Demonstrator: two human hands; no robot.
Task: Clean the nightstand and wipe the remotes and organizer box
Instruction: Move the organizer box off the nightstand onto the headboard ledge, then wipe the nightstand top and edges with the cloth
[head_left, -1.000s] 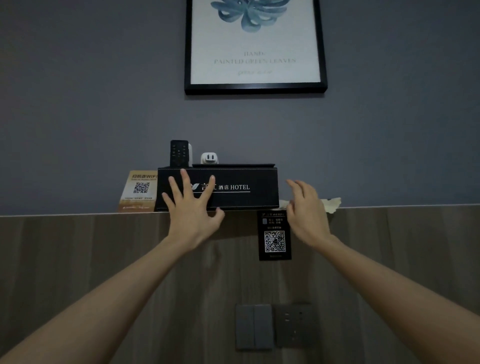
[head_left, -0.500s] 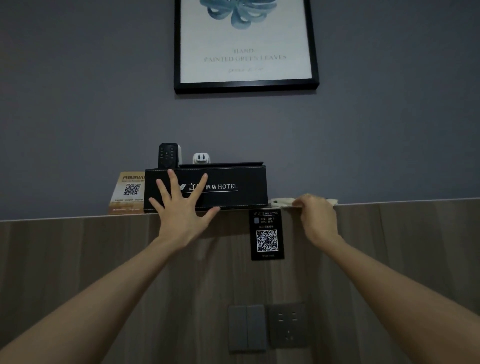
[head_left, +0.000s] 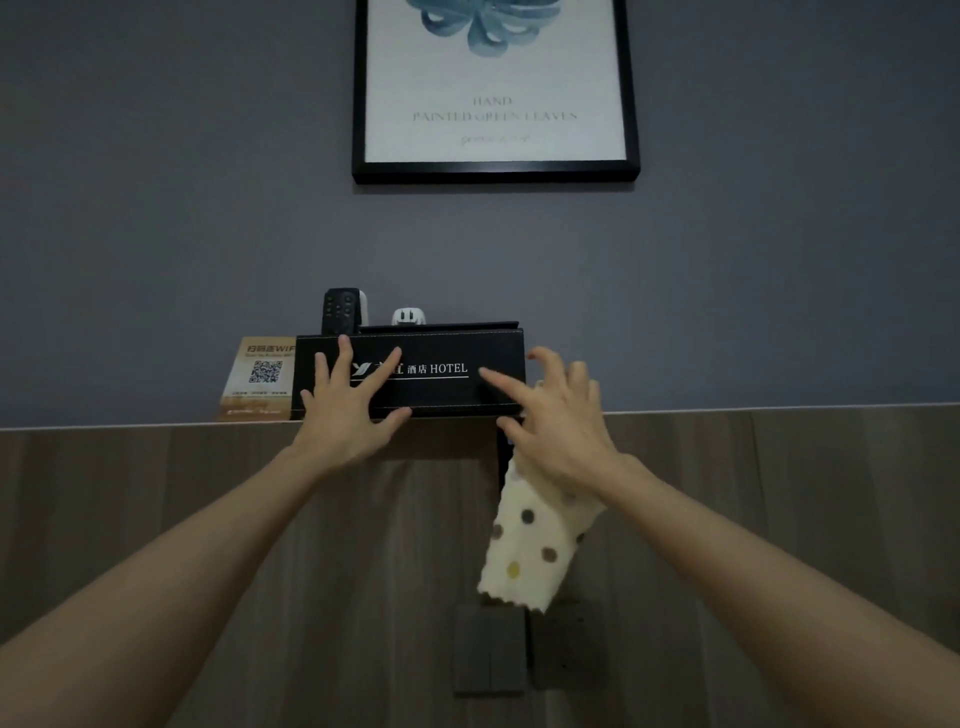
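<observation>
Half a sec ago our R hand (head_left: 563, 431) was down on the ledge (head_left: 753, 413) just right of the organizer box (head_left: 488, 351), on the cloth (head_left: 527, 551) lying there. Now the dotted cloth is off the ledge and hangs below the box's right end, under our R palm. So we've got the wiping tool in hand. We judge the box wipe is about to start and no wiping is done yet.

L hand (head_left: 349, 410) hasn't left the box front: fingers straight and spread, flat against the left half over the logo, thumb along the bottom edge. We take that as bracing the box so it won't slide back.

R hand is at the box's right front corner, forearm reaching up and in. Index points across the front panel, thumb sits below the box's lower edge, other fingers are curled by the right end. It holds the cloth, but we can't tell which fingers pinch it.

The box stands on the ledge. The black remote (head_left: 340, 309) sticks up from its back left, untouched. A WiFi card (head_left: 262, 376) leans just left of the box.
</observation>
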